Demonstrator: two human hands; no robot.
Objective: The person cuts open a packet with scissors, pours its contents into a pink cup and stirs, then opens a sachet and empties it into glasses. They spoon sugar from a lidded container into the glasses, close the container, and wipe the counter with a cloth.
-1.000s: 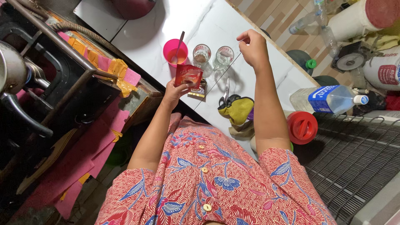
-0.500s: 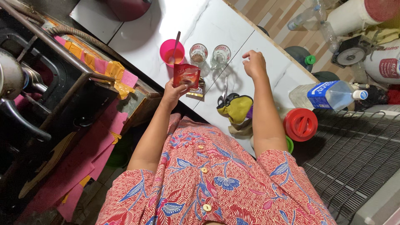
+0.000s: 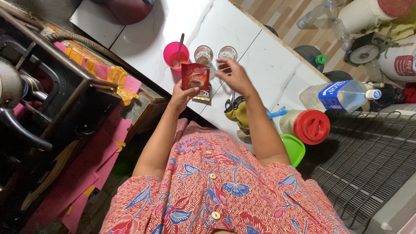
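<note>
The left hand [image 3: 181,96] grips a red sachet [image 3: 195,77] upright above the counter [image 3: 260,56], just in front of the pink cup [image 3: 176,54] with its spoon [image 3: 179,48]. The right hand [image 3: 234,77], which was out over the far counter a second ago, has come back toward the sachet, fingers loosely curled and holding nothing, beside two glasses [image 3: 215,55]. Both hands now meet at the sachet's top edge.

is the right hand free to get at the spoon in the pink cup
Probably yes: the right hand is empty above the two glasses, and the spoon handle sticks up from the pink cup, just past the red sachet.
</note>
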